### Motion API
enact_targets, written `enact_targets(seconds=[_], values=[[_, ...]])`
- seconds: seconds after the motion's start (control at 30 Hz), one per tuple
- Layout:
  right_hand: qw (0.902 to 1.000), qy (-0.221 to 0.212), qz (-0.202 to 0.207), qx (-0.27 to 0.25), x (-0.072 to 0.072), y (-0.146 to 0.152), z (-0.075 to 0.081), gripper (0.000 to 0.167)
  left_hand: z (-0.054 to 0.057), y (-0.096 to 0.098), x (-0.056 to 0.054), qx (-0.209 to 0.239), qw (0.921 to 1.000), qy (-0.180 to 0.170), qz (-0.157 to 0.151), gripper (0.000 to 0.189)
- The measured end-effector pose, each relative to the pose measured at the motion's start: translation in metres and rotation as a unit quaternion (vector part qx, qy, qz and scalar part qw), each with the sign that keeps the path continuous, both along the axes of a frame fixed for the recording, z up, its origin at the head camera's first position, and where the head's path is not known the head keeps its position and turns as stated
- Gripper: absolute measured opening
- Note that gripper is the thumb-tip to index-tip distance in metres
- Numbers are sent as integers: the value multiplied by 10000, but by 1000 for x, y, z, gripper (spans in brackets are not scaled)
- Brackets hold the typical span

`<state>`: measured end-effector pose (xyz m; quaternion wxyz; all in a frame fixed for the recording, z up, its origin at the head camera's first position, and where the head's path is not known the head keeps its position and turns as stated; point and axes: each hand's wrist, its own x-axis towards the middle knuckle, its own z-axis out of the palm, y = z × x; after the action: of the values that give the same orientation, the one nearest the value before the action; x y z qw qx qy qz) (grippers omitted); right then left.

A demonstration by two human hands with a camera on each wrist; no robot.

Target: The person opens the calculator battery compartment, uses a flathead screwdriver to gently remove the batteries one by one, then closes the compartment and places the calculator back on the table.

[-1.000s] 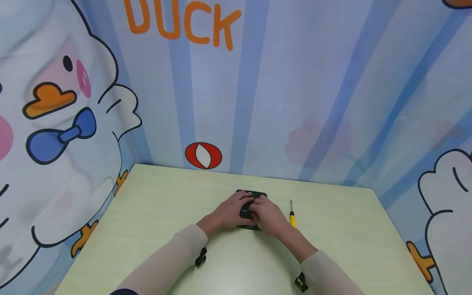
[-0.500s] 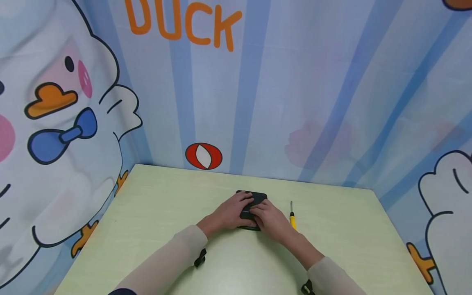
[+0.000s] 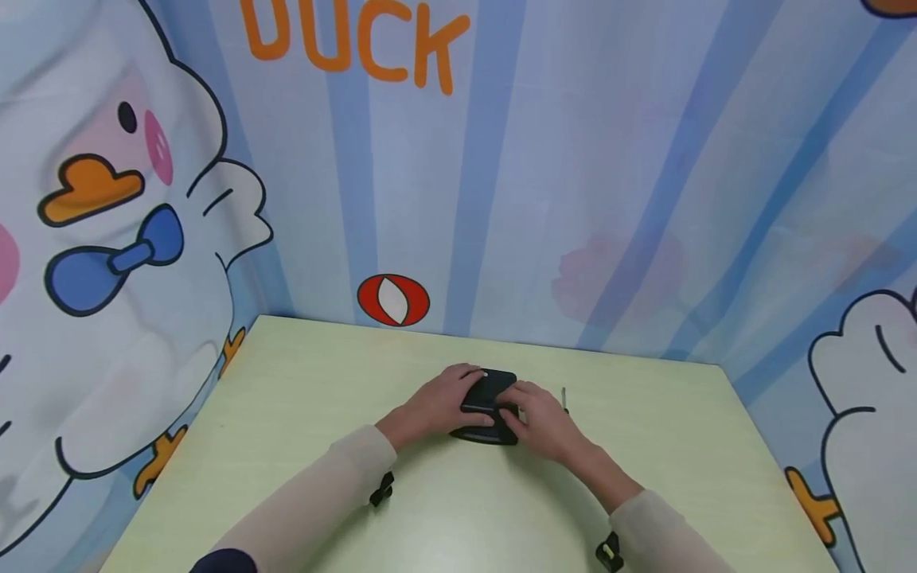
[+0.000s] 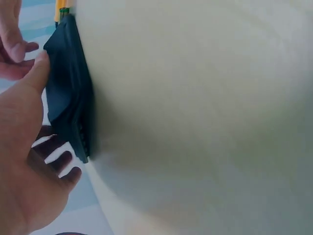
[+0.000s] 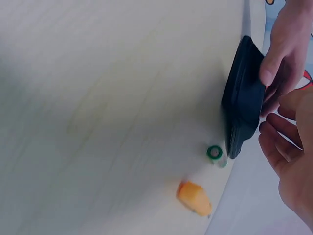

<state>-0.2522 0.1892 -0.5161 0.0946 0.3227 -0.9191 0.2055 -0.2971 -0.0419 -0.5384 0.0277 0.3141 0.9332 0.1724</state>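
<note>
A black flat-topped plastic casing with a wider, sloping front part (image 3: 485, 390) is between the two hands on the table. My left hand (image 3: 438, 404) grips its left side. In the left wrist view the left thumb lies on the casing (image 4: 63, 78), other fingers on the far side partly hidden. At the right edge is my right hand (image 3: 540, 418), fingers loosely bent and thumb apart. In the right wrist view its fingers (image 5: 276, 142) are beside the casing, with nothing visible between them; whether they touch it is unclear.
A screwdriver (image 3: 563, 396) lies behind the right hand, mostly hidden. In the right wrist view a small green-ended cylinder (image 5: 214, 152) and an orange handle-like piece (image 5: 194, 198) are close to the casing. A pale table (image 3: 322, 374) meets a duck-printed curtain (image 3: 544, 159).
The casing has turned slightly, showing more of its front part. My left hand has shifted back to its left side. My right hand has moved right, hiding the screwdriver's yellow handle.
</note>
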Motion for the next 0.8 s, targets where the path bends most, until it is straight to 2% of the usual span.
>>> enact_targets(seconds=[0.17, 0.33, 0.47, 0.8], values=[[9987, -300, -327, -230, -6, 8, -3, 18, 5, -8, -2, -62, 9988, -130, 463, 95], [9956, -605, -605, -386, -9, 15, -5, 22, 8, -14, -3, -175, 9980, -191, 573, 97], [9935, -724, -669, -570, -10, 18, -6, 25, 10, -16, -2, -119, 9973, -336, 646, 91], [9876, -786, -1000, -918, -11, 22, -9, 36, 15, -17, 3, 318, 9929, -693, 912, 67]])
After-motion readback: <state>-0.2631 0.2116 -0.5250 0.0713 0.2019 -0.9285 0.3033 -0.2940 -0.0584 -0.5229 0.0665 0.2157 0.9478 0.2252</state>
